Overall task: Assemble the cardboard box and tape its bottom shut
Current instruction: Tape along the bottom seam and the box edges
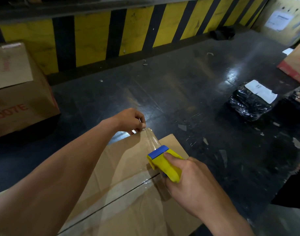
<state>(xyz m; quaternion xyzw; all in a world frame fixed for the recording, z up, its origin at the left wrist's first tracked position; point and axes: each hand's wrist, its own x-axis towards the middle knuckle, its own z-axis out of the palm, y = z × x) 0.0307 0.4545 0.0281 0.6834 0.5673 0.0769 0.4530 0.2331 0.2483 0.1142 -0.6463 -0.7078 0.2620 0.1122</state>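
A brown cardboard box (128, 198) lies in front of me with its closed flaps facing up. A dark seam runs across it, and a strip of clear tape lies along that seam. My right hand (190, 179) grips a yellow and blue tape dispenser (164, 161) over the box's far part. Clear tape (151, 137) stretches from the dispenser to the box's far edge. There my left hand (132, 120) pinches the tape's end at the edge.
A large printed cardboard box (18, 92) stands at the left. Two black-wrapped parcels (251, 101) sit on the dark floor at the right, with a flat carton (295, 65) behind them. A yellow and black striped wall (128, 34) runs across the back. Tape scraps litter the floor.
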